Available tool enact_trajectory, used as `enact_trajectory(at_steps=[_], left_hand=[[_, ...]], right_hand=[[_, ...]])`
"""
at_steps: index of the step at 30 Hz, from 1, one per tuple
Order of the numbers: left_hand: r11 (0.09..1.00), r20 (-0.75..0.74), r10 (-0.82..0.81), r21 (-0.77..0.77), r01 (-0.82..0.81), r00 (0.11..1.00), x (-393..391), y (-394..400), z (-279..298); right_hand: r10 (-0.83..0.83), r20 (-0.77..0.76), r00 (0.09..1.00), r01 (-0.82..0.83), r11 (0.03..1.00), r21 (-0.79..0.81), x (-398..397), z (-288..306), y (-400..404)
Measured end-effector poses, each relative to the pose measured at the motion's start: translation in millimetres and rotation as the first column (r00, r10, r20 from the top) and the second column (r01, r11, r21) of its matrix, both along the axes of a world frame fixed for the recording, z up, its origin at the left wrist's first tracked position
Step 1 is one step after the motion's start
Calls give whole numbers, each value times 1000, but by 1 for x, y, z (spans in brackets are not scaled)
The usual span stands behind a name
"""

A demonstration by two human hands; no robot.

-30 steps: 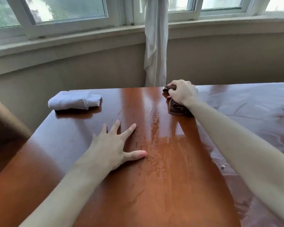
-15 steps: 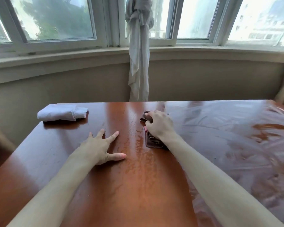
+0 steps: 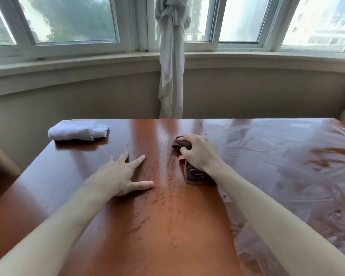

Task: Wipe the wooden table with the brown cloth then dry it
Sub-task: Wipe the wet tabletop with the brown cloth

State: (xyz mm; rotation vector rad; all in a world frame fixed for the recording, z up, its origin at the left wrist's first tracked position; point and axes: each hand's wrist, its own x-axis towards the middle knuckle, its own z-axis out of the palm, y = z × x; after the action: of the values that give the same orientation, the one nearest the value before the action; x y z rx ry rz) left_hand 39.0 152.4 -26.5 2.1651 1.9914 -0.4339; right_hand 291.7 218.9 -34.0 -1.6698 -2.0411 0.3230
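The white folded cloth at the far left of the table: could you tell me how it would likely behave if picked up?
The white folded cloth would probably go floppy and unfold, since its layers lie loose and soft-edged. It looks light for its bulk. It sits apart from the wet streaks on the wooden table, so it is likely dry.

Right hand (image 3: 199, 154) grips brown cloth (image 3: 195, 174) on wet wooden table (image 3: 147, 236); left hand (image 3: 120, 176) rests flat.

Bright daylight from windows (image 3: 68, 20), overexposed at right; glare streaks on table (image 3: 147, 226); wide-angle edge bending
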Motion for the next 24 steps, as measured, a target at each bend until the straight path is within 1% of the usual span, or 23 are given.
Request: enact_trajectory(at_steps=[4, 7, 10, 12, 14, 17, 21, 24], left_hand=[[1000, 17, -2, 12, 1, 1000, -3, 4, -11], [1000, 15, -6, 9, 6, 1000, -8, 3, -16], [1000, 5, -8, 0, 8, 1000, -6, 5, -17], [1000, 16, 0, -8, 0, 1000, -4, 7, -14], [999, 36, 21, -26, -20, 999, -3, 9, -11], [999, 61, 41, -36, -39, 997, -3, 10, -8], [998, 83, 67, -22, -66, 994, 1, 3, 0], [997, 78, 72, -20, -71, 994, 5, -3, 10]], right_hand=[[-146, -8, 989, 146, 989, 6, 11, -1, 97], [-196, 14, 981, 196, 981, -4, 15, 1, 155], [-224, 58, 973, 226, 974, -30, 16, 1, 189], [-214, 80, 974, 216, 976, -18, 16, 0, 192], [-172, 100, 980, 172, 985, 5, 15, -2, 177], [-114, 81, 990, 113, 993, 25, 12, -5, 126], [23, 79, 997, -23, 1000, 1, 8, -8, 31], [87, 77, 993, -88, 996, -2, 6, -8, -45]])
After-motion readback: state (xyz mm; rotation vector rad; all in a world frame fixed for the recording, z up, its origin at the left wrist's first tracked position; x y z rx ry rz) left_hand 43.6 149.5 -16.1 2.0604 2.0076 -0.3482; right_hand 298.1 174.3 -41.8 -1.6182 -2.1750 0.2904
